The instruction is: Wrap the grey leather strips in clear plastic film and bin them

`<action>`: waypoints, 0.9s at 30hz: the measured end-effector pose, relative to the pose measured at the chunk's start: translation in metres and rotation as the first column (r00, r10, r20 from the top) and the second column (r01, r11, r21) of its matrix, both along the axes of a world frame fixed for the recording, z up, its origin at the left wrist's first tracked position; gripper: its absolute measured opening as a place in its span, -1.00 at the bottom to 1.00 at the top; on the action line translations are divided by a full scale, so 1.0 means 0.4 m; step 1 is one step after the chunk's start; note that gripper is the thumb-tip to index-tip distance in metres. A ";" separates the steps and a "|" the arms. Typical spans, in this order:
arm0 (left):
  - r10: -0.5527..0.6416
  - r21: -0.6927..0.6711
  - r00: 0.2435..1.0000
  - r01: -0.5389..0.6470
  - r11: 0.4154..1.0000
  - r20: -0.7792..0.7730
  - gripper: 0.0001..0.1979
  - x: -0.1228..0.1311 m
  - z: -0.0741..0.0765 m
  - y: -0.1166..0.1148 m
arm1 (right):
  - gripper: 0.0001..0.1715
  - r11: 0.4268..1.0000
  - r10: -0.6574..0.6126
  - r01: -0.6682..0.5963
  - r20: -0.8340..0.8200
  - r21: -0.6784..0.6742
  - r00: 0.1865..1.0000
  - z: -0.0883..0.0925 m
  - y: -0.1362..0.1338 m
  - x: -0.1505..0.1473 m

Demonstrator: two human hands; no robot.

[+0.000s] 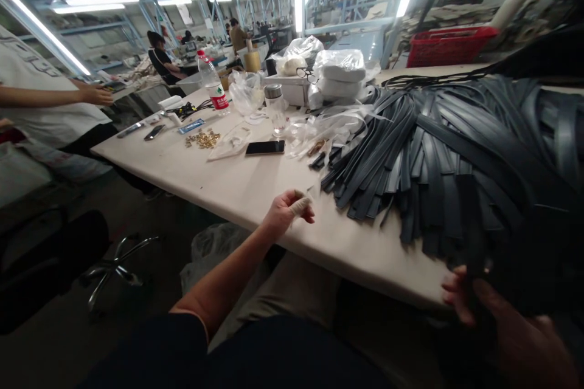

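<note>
My left hand [288, 211] rests at the near edge of the pale work table [219, 176], fingers curled in a loose fist, a bandage on one finger; what it pinches, if anything, is too small to make out. My right hand [502, 322] is low at the bottom right, fingers wrapped round a dark leather strap [474, 237] that rises toward the heap. A big pile of dark straps [438, 140] covers the right half of the table, just right of my left hand.
On the table lie a black phone [265, 147], a heap of small gold metal parts [204, 139], a glass jar [275, 108], a water bottle [213, 83] and plastic bags [340, 70]. A red basket [449, 44] stands behind. Another person [41, 97] stands at far left; a stool [114, 264] is below.
</note>
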State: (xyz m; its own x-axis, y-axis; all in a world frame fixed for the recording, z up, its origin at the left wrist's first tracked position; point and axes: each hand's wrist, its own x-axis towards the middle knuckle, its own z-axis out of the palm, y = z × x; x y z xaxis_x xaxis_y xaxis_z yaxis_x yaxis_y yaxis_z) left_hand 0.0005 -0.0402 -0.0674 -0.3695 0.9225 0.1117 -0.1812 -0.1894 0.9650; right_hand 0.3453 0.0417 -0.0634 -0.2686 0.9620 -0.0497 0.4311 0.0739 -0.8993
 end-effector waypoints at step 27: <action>-0.409 -0.337 0.904 0.425 0.840 0.119 -0.53 0.177 -0.062 -0.158 | -0.58 0.903 0.395 -0.425 -0.275 -0.058 0.877 0.089 -0.066 -0.344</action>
State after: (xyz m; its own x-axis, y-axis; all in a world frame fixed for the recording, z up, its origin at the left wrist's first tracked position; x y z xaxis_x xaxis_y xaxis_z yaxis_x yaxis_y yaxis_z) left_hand 0.0712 -0.1032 -0.0923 0.0620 0.9661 -0.2508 -0.2081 0.2582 0.9434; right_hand 0.2077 0.0153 -0.0277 -0.6557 0.7545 -0.0296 0.1438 0.0862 -0.9858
